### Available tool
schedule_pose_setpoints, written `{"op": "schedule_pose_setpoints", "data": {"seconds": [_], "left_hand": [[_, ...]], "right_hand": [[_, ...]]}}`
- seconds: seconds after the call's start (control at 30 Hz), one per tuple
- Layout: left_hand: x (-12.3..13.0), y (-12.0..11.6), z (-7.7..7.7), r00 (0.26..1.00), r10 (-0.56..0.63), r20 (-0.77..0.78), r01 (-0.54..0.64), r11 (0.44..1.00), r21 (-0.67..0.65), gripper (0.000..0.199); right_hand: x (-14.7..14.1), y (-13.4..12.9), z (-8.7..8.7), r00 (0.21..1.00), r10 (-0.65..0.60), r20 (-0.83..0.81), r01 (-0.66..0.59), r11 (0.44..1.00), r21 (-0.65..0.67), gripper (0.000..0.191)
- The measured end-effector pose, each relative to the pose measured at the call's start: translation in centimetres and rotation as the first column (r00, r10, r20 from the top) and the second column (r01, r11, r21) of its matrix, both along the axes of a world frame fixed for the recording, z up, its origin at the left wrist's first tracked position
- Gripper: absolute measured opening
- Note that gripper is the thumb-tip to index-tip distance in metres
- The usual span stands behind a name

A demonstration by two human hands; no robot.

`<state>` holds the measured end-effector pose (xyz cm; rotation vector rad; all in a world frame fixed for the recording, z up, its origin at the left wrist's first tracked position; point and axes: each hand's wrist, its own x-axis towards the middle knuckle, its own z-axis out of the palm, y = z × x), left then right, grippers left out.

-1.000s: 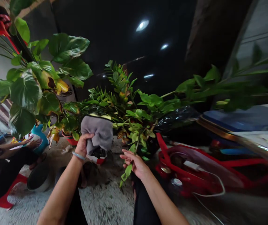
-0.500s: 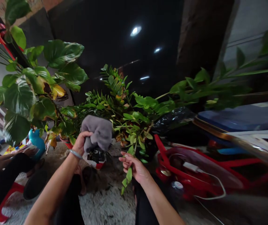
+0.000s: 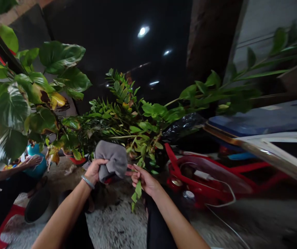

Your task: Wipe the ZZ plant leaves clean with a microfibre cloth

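My left hand [image 3: 95, 171], with a bangle at the wrist, is closed on a bunched grey cloth [image 3: 112, 157]. To its right, my right hand [image 3: 146, 181] has its fingers curled around a leafy plant stem [image 3: 137, 192]. The tip leaves of that stem hang below the palm, while the rest runs up into a bushy green plant [image 3: 150, 131]. The cloth is close to the right fingertips; whether they touch is hard to tell. It covers most of a container beneath, of which only a little red shows.
A broad-leaved plant [image 3: 43, 119] stands on the left. Beyond a dark bucket [image 3: 38, 204], another person's hand [image 3: 34, 160] rests by a turquoise vessel [image 3: 36, 167]. On the right are a red chair-like frame [image 3: 173, 157] with a white cable [image 3: 232, 193] and a table edge [image 3: 244, 147].
The grey cloth in my left hand has moved down and right, nearer my right hand. My right hand stays on the stem, slightly higher and further left. The view has shifted a little right.
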<state>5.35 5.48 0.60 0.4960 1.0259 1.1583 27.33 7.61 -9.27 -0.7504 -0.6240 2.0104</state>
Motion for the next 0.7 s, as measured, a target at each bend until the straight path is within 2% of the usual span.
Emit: {"op": "schedule_pose_setpoints", "data": {"seconds": [0.07, 0.13, 0.17, 0.23, 0.33, 0.4, 0.47, 0.57, 0.7], "left_hand": [[0.5, 0.7, 1.7, 0.992, 0.121, 0.024, -0.124, 0.983, 0.133, 0.025], [1.4, 1.2, 1.6, 0.97, 0.237, 0.048, -0.242, 0.951, 0.192, 0.025], [1.9, 1.2, 0.8, 0.96, 0.276, 0.045, -0.28, 0.945, 0.168, 0.025], [2.7, 0.6, -2.1, 0.956, 0.295, 0.001, -0.295, 0.955, 0.014, 0.022], [3.1, -1.4, -6.6, 0.977, 0.212, -0.036, -0.214, 0.945, -0.247, 0.02], [2.8, -2.7, -8.3, 0.988, 0.157, -0.002, -0.151, 0.945, -0.292, 0.022], [2.4, -3.4, -8.5, 0.992, 0.123, 0.024, -0.113, 0.96, -0.256, 0.029], [2.8, -3.4, -7.6, 0.991, 0.135, -0.001, -0.134, 0.988, -0.08, 0.043], [5.9, -3.3, -7.3, 0.983, 0.176, -0.06, -0.164, 0.972, 0.168, 0.054]], "right_hand": [[-0.1, -0.2, 0.5, 0.999, -0.011, -0.047, 0.011, 1.0, -0.007, 0.034], [-0.3, -0.3, 0.7, 0.997, -0.045, -0.069, 0.043, 0.999, -0.024, 0.035], [-0.5, -0.3, 0.7, 0.996, -0.063, -0.07, 0.061, 0.998, -0.031, 0.036], [-0.7, -0.3, 0.3, 0.994, -0.108, -0.013, 0.108, 0.993, -0.046, 0.035], [-0.9, -0.1, -0.8, 0.97, -0.175, 0.171, 0.184, 0.982, -0.036, 0.024], [-0.7, 0.0, -1.3, 0.956, -0.189, 0.226, 0.197, 0.98, -0.013, 0.021], [-0.5, 0.0, -1.4, 0.962, -0.178, 0.208, 0.181, 0.983, 0.003, 0.022], [-0.3, -0.4, -0.8, 0.976, -0.15, 0.157, 0.144, 0.988, 0.049, 0.031], [-0.6, -1.5, 0.2, 0.985, -0.154, 0.081, 0.145, 0.984, 0.107, 0.038]]}}
